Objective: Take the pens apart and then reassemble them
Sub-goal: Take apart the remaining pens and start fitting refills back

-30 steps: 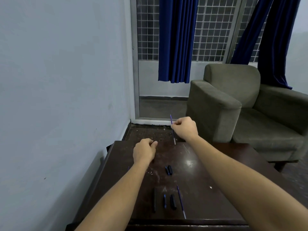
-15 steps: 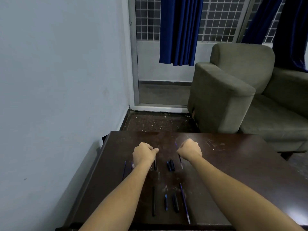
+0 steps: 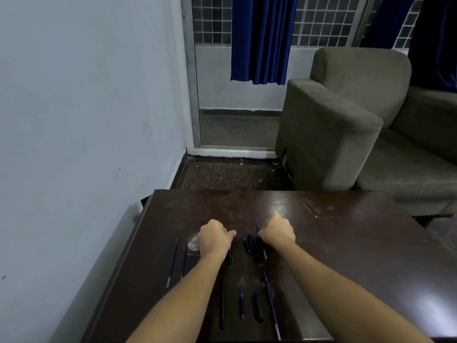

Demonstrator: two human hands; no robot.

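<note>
Left hand (image 3: 215,238): closed on a thin black pen tube (image 3: 230,256)
Right hand (image 3: 277,232): closed on a thin blue ink stick (image 3: 257,226)
Between hands: two small black pen caps (image 3: 249,243)

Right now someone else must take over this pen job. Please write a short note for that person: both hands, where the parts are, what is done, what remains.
Left hand: closed grip on a black barrel, low over the table.
Right hand: closed grip on a blue refill.
Between the hands: small dark parts.
Left of the left hand: two refills lying side by side.
Near edge: barrel, short blue piece, cap, long refill.
Done: pens lie in pieces.
Left: reassemble all; the held refill probably goes into the held barrel.
</note>
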